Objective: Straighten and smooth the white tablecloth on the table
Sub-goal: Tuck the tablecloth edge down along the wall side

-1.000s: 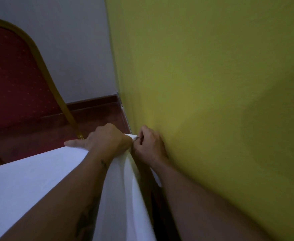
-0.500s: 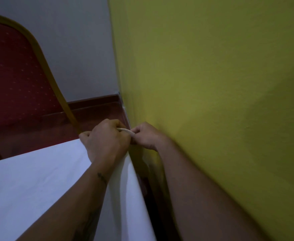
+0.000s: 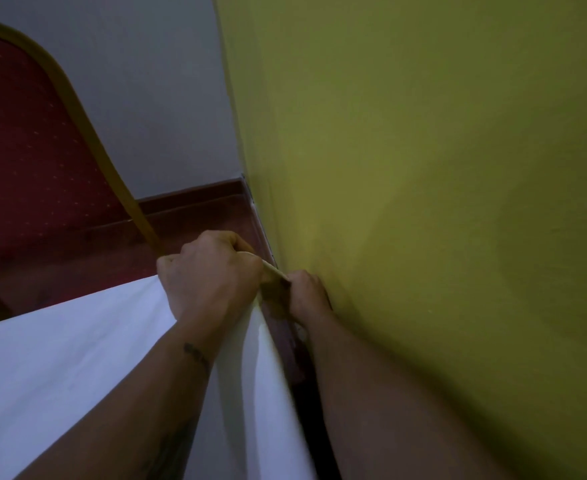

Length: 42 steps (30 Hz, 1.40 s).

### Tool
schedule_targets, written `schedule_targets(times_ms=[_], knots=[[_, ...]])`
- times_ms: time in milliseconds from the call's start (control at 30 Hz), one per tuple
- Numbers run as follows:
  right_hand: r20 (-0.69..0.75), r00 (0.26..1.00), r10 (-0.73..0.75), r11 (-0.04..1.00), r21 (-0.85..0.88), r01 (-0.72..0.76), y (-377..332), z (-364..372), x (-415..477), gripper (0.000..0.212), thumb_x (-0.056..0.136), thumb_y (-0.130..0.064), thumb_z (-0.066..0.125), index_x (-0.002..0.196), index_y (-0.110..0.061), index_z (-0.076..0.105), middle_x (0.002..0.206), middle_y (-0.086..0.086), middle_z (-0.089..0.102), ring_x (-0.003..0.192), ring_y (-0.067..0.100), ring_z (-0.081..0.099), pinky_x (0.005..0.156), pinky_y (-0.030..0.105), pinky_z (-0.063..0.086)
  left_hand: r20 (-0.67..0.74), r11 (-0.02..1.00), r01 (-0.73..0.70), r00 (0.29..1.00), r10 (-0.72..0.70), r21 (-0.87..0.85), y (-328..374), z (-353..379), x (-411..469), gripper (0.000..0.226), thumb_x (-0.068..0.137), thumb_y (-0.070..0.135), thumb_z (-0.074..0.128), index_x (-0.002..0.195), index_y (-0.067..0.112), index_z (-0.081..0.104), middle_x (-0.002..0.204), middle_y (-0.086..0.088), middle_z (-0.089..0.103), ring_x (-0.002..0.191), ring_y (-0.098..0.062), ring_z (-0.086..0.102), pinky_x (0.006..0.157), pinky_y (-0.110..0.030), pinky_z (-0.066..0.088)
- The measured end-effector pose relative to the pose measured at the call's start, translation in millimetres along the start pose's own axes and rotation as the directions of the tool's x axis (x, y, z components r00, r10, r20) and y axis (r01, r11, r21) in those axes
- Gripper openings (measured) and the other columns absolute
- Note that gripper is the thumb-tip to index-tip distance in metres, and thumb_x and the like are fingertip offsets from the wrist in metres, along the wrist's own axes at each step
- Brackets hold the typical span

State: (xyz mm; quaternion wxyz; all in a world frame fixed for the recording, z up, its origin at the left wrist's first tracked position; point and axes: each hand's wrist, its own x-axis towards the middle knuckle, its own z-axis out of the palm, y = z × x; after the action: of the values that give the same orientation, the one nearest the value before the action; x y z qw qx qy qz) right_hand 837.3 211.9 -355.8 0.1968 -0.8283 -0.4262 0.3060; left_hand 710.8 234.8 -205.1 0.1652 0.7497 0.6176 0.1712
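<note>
— Tablecloth [image 3: 77, 358], just the one, white, spread over the counter and dropping off its right-hand edge just beside the wall. The far corner is bunched up where both grips meet.
— Count the grips for me.
— Two. The left grip [image 3: 212, 275] is a fist, fingers curled tight round the gathered corner. The right grip [image 3: 307, 294] sits against the yellow-green wall [image 3: 423, 168], fingers pinched on the strip of cloth poking out of the left fist. The pair are almost touching.
— Anything to read?
— One dark tattoo [image 3: 196, 353] at the left wrist, too blurred to make out.
— And the room?
— One chair [image 3: 25, 150], red dotted upholstery in a gold frame, beyond the counter's far edge on the left. Two walls, the yellow-green one on the right and a pale grey wall [image 3: 146, 81] behind, meeting at a corner. A dark reddish skirting board [image 3: 195, 199] runs along the grey wall's foot, with reddish floor [image 3: 198, 226] below it. The counter itself is hidden under the cloth.
</note>
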Motion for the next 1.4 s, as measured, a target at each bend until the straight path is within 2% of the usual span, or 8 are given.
schedule_targets(times_ms=[133,300,433,567,867,1167,1267,1400], knots=[[0.032,0.986,0.164,0.986,0.016,-0.165,9,13,-1,0.023,0.088,-0.011,0.052,0.105,-0.003,0.065,0.11,0.022,0.064,0.104,0.037,0.06,0.075,0.034,0.044,0.016,0.999,0.023,1.0,-0.023,0.036,0,4,1,0.015,0.068,0.023,0.057,0.071,0.032,0.068,0.071,0.011,0.062,0.073,-0.013,0.051,0.082,-0.037,0.026],[0.021,0.996,-0.084,0.937,0.341,0.072,-18,-11,-2,0.063,0.08,-0.005,0.051,0.141,-0.025,0.05,0.141,0.005,0.054,0.127,0.025,0.051,0.103,0.036,0.044,0.039,0.998,0.03,0.999,-0.032,0.055,1,6,3,0.016,0.059,0.04,0.056,0.068,0.032,0.067,0.068,0.011,0.061,0.075,-0.016,0.055,0.081,-0.038,0.028],[0.054,0.967,-0.251,0.944,0.234,0.232,-25,-16,-6,0.032,0.076,-0.009,0.049,0.096,-0.022,0.071,0.093,0.0,0.073,0.091,0.021,0.068,0.077,0.039,0.056,0.023,0.998,0.019,1.0,-0.021,0.061,-2,8,5,0.009,0.067,0.036,0.06,0.07,0.033,0.068,0.069,0.009,0.062,0.076,-0.017,0.055,0.081,-0.038,0.028],[0.07,0.995,-0.074,0.987,0.15,0.063,7,-1,-15,0.012,0.079,-0.012,0.055,0.08,-0.015,0.067,0.081,0.005,0.07,0.083,0.029,0.068,0.07,0.037,0.055,0.042,0.999,0.011,0.999,-0.013,0.049,-1,6,2,0.02,0.057,0.032,0.053,0.069,0.032,0.069,0.068,0.01,0.062,0.073,-0.014,0.053,0.081,-0.038,0.028],[0.089,0.932,0.35,0.919,0.159,-0.361,27,28,-24,0.039,0.093,-0.034,0.057,0.117,-0.005,0.066,0.12,0.018,0.065,0.109,0.034,0.062,0.072,0.029,0.04,0.069,0.999,-0.026,0.997,0.023,0.035,-2,5,10,0.027,0.059,0.04,0.046,0.071,0.031,0.068,0.068,0.011,0.063,0.073,-0.016,0.056,0.08,-0.038,0.03],[0.139,0.952,0.274,0.955,0.08,-0.287,-4,-32,-78,0.043,0.093,-0.024,0.052,0.122,0.007,0.058,0.128,0.024,0.06,0.115,0.035,0.06,0.076,0.029,0.041,0.229,0.919,0.072,0.973,0.021,-0.387,-20,-47,-19,0.021,0.084,0.017,0.062,0.098,0.031,0.071,0.103,0.006,0.07,0.098,-0.017,0.064,0.088,-0.033,0.051],[0.117,0.963,0.242,0.957,0.134,-0.257,-26,-64,-104,0.045,0.093,-0.019,0.049,0.13,0.005,0.052,0.137,0.024,0.053,0.122,0.036,0.054,0.09,0.032,0.043,0.231,0.927,0.068,0.973,0.02,-0.369,-33,-89,-40,0.022,0.084,0.016,0.061,0.098,0.028,0.073,0.1,0.007,0.07,0.092,-0.011,0.065,0.072,-0.023,0.049],[0.091,0.98,0.178,0.969,0.154,-0.191,-58,-101,-152,0.051,0.093,-0.018,0.047,0.142,-0.003,0.043,0.142,0.02,0.048,0.124,0.035,0.051,0.095,0.032,0.042,0.345,0.94,0.115,0.939,0.003,-0.32,-53,-148,-81,0.021,0.088,0.012,0.06,0.101,0.024,0.072,0.104,-0.002,0.071,0.098,-0.018,0.067,0.081,-0.029,0.051]])
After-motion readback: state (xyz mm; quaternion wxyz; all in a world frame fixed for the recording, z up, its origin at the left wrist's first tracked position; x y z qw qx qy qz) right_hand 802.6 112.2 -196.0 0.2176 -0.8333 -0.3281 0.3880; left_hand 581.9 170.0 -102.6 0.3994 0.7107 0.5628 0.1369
